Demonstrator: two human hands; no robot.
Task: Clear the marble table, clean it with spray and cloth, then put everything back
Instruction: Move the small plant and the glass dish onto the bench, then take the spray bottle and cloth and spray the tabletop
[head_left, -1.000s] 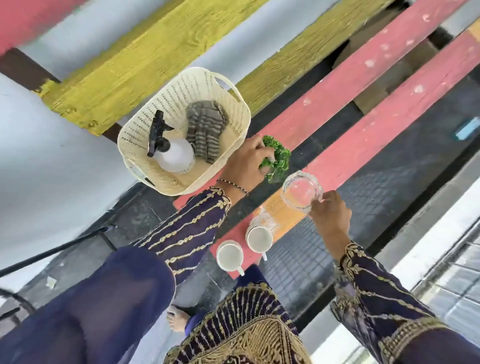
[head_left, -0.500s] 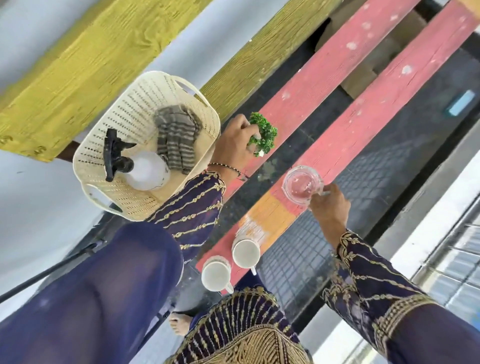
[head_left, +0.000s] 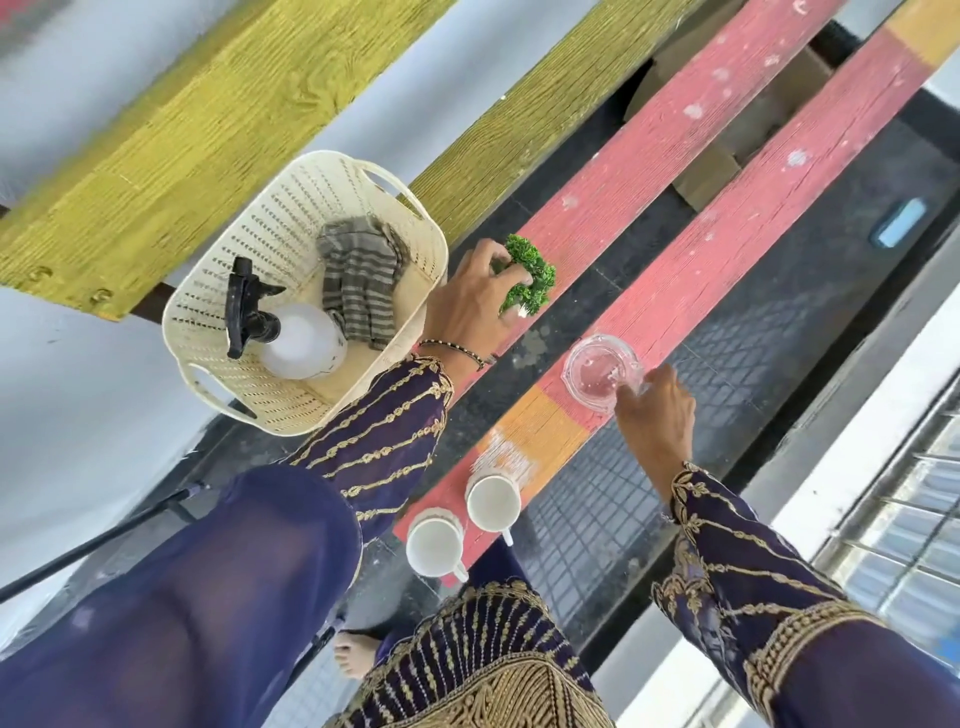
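L. hand curled round small green plant, at edge of far red plank. R. hand pinches handle of glass jug over nearer red plank. White cups stand at that plank's end. Basket, beside L. wrist, holds spray bottle & striped cloth.

Cream perforated basket, left of centre. Inside it:
- white spray bottle with a black trigger head, lying on its side
- grey striped cloth, crumpled just beside the bottle

Small green plant, centre frame, gripped by the left hand.

Clear glass jug, right of centre, upright on a red plank. The right hand pinches its handle.

Two white cups, lower centre, upright and side by side at the plank's near end.
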